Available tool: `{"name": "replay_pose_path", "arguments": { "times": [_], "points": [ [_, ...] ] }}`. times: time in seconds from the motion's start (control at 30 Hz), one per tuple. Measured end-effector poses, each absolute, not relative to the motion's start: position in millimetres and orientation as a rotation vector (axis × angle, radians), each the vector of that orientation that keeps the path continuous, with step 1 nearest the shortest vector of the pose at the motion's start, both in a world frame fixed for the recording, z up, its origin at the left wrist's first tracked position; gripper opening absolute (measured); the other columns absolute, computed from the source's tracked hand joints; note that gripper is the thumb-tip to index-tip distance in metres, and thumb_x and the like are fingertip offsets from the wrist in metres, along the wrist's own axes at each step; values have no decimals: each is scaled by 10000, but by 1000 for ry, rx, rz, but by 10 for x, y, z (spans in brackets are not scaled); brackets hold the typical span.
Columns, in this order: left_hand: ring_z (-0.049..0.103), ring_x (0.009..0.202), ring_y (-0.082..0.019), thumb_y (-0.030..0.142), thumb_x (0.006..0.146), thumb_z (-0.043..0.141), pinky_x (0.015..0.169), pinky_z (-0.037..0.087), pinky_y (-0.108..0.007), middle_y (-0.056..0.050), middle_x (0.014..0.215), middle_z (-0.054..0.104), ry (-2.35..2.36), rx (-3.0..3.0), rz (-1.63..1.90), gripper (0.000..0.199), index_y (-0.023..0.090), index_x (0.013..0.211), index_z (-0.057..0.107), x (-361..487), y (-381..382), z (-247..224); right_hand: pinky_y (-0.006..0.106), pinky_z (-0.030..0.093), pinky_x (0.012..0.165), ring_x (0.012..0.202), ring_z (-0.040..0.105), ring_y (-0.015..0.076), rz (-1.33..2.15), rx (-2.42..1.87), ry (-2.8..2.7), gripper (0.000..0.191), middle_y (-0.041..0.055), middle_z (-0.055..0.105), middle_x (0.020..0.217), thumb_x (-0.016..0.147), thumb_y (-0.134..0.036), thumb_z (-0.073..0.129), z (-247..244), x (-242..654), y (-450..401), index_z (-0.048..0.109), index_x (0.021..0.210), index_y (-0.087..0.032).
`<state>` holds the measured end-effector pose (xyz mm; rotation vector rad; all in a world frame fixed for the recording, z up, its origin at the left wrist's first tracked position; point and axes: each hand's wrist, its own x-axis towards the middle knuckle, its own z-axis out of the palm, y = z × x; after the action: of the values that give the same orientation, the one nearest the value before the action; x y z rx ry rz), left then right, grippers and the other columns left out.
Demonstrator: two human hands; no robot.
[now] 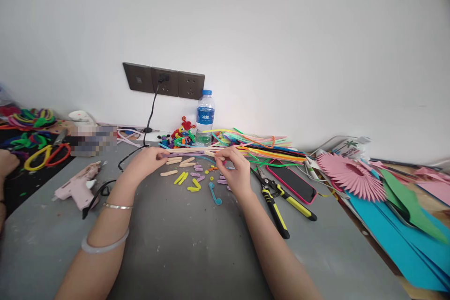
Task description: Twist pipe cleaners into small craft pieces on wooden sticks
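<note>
My right hand (pixel 236 168) pinches a short cream pipe cleaner piece (pixel 210 153) between thumb and fingers, above the middle of the grey mat. My left hand (pixel 146 164) is beside several cream pipe cleaner pieces (pixel 187 164), its fingers closed together near the ends of long pipe cleaners; what they hold, if anything, I cannot make out. Folded yellow pieces (pixel 194 185) and small purple pieces (pixel 198 168) lie between my hands. Nearer to me is a blue pipe cleaner (pixel 214 194) with curled ends. Small orange bits (pixel 212 168) lie by my right hand.
Pliers (pixel 277 197) and a phone (pixel 293 180) lie right of my right arm. A pink glue gun (pixel 80 185) rests at left, near scissors (pixel 47 155) and another person's hand (pixel 7 163). A bottle (pixel 205 119) and a pipe cleaner bundle (pixel 267 147) stand along the wall.
</note>
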<state>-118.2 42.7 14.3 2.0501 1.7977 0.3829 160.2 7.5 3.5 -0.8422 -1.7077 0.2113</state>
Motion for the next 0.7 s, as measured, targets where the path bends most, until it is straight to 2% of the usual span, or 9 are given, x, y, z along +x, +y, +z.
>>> {"name": "replay_pose_path", "arguments": {
  "times": [0.17, 0.3, 0.4, 0.53, 0.7],
  "points": [
    [672, 824, -259, 456, 741, 633, 666, 453, -293, -58, 879, 759, 1732, 2016, 471, 238, 245, 805, 723, -1126, 454, 45, 275, 488, 629, 729, 585, 152, 214, -835, -1706, 136, 30, 621, 781, 902, -111, 552, 29, 1594, 78, 626, 831, -199],
    [651, 777, -242, 413, 732, 634, 629, 439, -285, -59, 816, 727, 1660, 2023, 511, 187, 227, 742, 657, -1071, 436, 21, 265, 498, 629, 731, 587, 148, 217, -833, -1705, 131, 30, 619, 788, 901, -107, 557, 23, 1596, 78, 620, 830, -198],
    [628, 715, -215, 351, 716, 615, 601, 430, -278, -36, 779, 681, 1590, 2004, 540, 147, 222, 781, 587, -1064, 435, 2, 263, 501, 639, 748, 594, 149, 218, -829, -1699, 131, 32, 622, 796, 898, -97, 565, 17, 1598, 83, 621, 833, -197],
    [612, 683, -199, 317, 694, 611, 592, 426, -276, -10, 767, 643, 1536, 1976, 546, 224, 219, 891, 567, -1087, 461, -32, 260, 496, 633, 754, 593, 148, 215, -825, -1699, 125, 29, 622, 799, 895, -92, 577, 6, 1600, 95, 629, 845, -194],
    [636, 756, -231, 438, 716, 653, 625, 445, -292, -49, 839, 686, 1502, 1946, 479, 341, 202, 962, 654, -1086, 480, -36, 263, 499, 630, 758, 596, 151, 216, -829, -1700, 121, 32, 626, 800, 901, -104, 574, 3, 1607, 100, 631, 845, -195]
  ]
}}
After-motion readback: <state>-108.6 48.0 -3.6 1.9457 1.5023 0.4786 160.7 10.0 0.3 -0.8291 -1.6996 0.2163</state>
